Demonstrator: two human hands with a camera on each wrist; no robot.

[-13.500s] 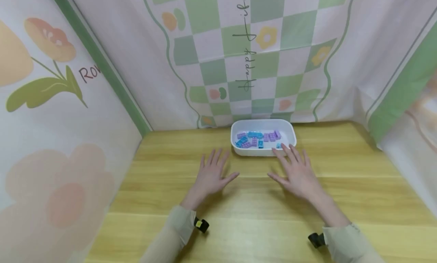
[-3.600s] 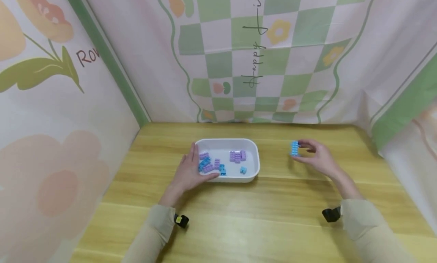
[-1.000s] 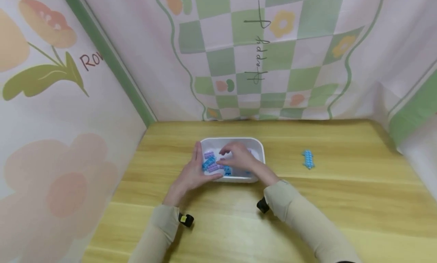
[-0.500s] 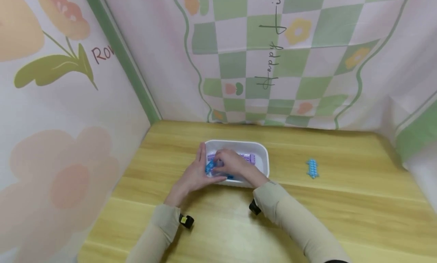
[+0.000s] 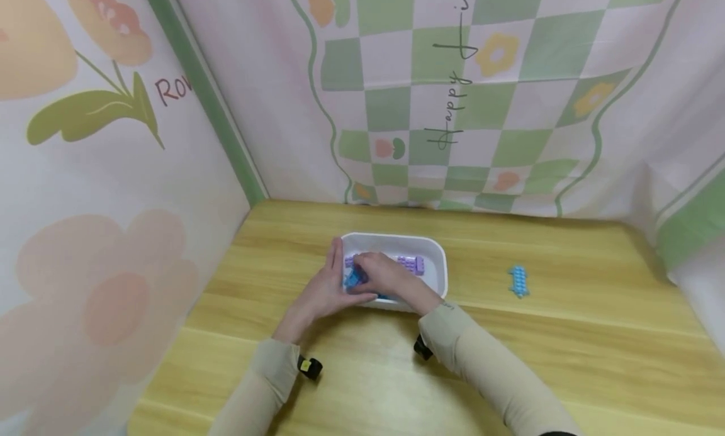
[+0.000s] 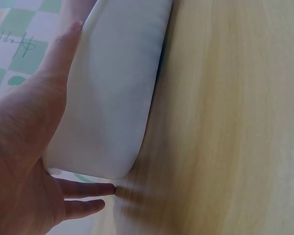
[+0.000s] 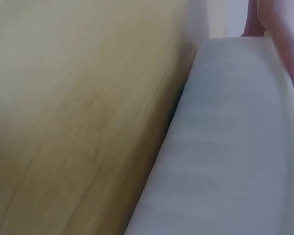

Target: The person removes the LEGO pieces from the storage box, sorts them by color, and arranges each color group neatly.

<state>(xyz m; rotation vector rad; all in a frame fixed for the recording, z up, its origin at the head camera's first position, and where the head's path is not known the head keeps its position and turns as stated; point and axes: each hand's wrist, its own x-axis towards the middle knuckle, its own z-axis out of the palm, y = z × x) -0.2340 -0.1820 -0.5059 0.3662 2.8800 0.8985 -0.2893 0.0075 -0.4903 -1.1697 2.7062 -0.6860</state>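
A white tray [image 5: 396, 237] holds blue and purple toy building blocks. My left hand [image 5: 318, 291] braces its left end, fingers straight along the side and thumb along the front rim; the left wrist view shows the same hand [image 6: 24, 122] against the tray's outer wall [image 6: 108, 93]. Inside the tray, my right hand [image 5: 387, 277] has its fingers curled at a blue block [image 5: 352, 279] and pinches it. The hand partly covers that block and others. Purple blocks [image 5: 418, 265] show behind the right hand. The right wrist view is mostly tray wall [image 7: 230, 137].
To the right of the tray, a light blue studded block piece [image 5: 518, 281] lies on the wooden table [image 5: 589, 335]. A patterned cloth [image 5: 430, 109] hangs behind the table, with another flowered cloth [image 5: 113, 285] on the left.
The tray was drawn left and nearer, with the left hand now at its end. The right hand laid the light blue piece on the table, returned to the tray and closed on another blue block.
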